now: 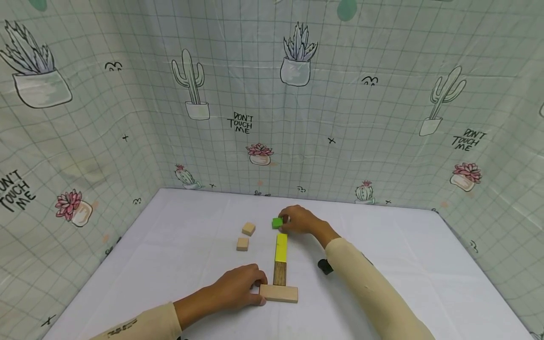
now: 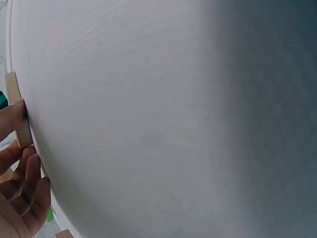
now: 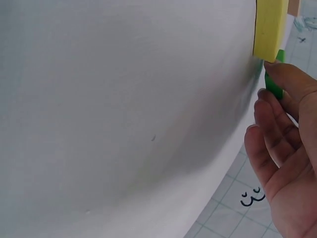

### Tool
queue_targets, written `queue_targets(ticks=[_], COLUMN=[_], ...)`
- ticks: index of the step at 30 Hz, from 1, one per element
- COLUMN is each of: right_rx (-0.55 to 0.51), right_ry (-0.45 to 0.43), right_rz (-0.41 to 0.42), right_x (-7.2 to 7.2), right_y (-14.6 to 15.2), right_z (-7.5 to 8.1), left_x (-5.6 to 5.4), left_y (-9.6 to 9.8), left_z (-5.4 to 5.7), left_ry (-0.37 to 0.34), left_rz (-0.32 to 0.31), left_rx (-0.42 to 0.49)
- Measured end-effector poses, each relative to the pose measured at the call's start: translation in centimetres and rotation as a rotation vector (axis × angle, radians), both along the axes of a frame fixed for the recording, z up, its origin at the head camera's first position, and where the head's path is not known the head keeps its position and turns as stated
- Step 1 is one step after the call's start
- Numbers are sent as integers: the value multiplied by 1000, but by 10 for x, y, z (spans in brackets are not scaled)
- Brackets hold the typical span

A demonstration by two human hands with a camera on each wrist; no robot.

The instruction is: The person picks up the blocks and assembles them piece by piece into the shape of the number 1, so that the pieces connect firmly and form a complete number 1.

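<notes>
My right hand point(image 1: 299, 219) pinches a small green block point(image 1: 277, 223) between thumb and fingers, just beyond the far end of a yellow block point(image 1: 281, 247). In the right wrist view the green block point(image 3: 275, 82) shows between thumb and fingertips, close by the yellow block point(image 3: 270, 29). A dark brown wooden block point(image 1: 280, 274) continues the line from the yellow one toward me. Across its near end lies a plain wooden plank block point(image 1: 278, 293). My left hand point(image 1: 238, 287) grips that plank by its left end, thumb on the near side and fingers on the far side.
Two small plain wooden blocks, one farther back point(image 1: 248, 229) and one nearer point(image 1: 242, 244), lie left of the yellow block. A black object point(image 1: 325, 267) sits partly under the right forearm. A patterned cloth point(image 1: 272, 94) hangs behind the white table point(image 1: 204, 226).
</notes>
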State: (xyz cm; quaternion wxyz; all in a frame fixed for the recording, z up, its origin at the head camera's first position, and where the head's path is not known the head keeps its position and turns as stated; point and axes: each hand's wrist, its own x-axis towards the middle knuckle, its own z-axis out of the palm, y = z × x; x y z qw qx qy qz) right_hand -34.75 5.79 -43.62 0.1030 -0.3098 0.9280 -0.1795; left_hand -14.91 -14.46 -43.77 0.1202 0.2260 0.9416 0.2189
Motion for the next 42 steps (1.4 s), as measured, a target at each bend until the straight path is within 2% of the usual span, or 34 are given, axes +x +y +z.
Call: queue_targets(ticks=[8,26,42], right_rx=[-30,-57,-71], right_ry=[-10,6,8], right_rz=[9,39,37], right_x=[2,2,4], right_y=[5,20,33], right_z=[3,5,-1], left_x=[3,2,3], left_y=[-2,-1,0], left_z=[0,-2,-1], left_ry=[24,14,17], left_rz=[-17,-4,0], left_rx=[22,24,31])
